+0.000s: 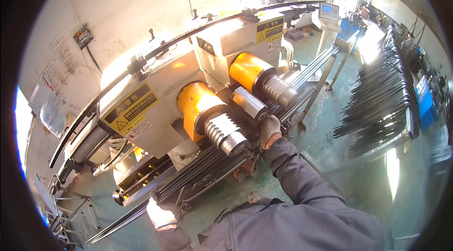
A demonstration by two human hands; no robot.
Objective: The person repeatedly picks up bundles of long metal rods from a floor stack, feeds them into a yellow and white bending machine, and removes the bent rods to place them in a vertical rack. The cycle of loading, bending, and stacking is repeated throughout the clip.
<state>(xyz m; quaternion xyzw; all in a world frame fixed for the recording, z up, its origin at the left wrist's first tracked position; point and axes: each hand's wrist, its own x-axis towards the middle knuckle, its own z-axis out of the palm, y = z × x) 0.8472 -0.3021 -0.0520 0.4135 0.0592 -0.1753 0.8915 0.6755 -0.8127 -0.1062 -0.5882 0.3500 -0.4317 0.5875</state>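
Note:
My left hand (162,213), in a pale glove washed out by glare, is at the near side of a bundle of long, thin metal rods (163,189). Its fingers appear closed over the edge of the bundle. Further right, my gloved right hand (270,130) is curled just below the end of a silver angular block (249,102); what its fingers hold is hidden. Between the hands juts a ridged steel roller (225,133) with an orange housing (196,105). A second ridged roller (279,90) projects beyond the block from another orange cylinder (250,67).
The big pale machine (155,123) fills the middle, with a curved dark rail along its top. A control box with a screen (328,11) stands behind it. Many dark rods (373,102) lie stacked on a rack at right. A metal stand (71,208) is at lower left.

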